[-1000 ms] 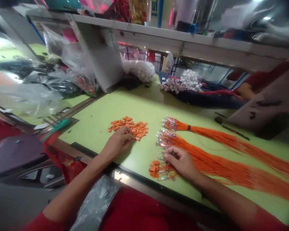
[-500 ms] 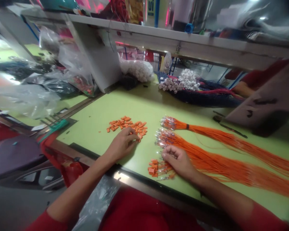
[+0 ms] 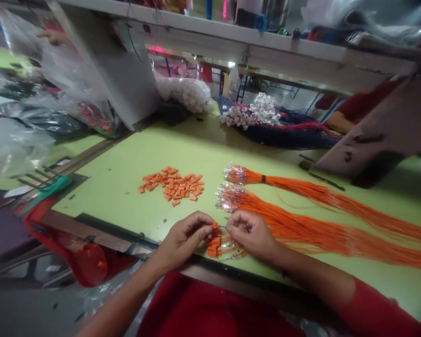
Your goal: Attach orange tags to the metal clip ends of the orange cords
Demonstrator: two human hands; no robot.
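Note:
My left hand pinches a small orange connector housing between thumb and fingertips. Facing it, my right hand is closed on an orange wire with a metal terminal that points at the housing. The two hands are almost touching. Just below them lie several wires ending in orange housings. A loose pile of orange connector housings rests on the table beyond my left hand. Past my right hand stretches a thick bundle of orange wires with bare metal terminals at its left end.
A second, banded orange wire bundle lies farther back. Dark wires with white connectors and a bag of white parts sit under the shelf. A green pronged holder stands at the left edge. Another person's sleeve shows at right.
My left hand has moved from the pile toward my right hand, bringing one orange housing with it. My right hand stays by the wires. The whole view has shifted slightly.

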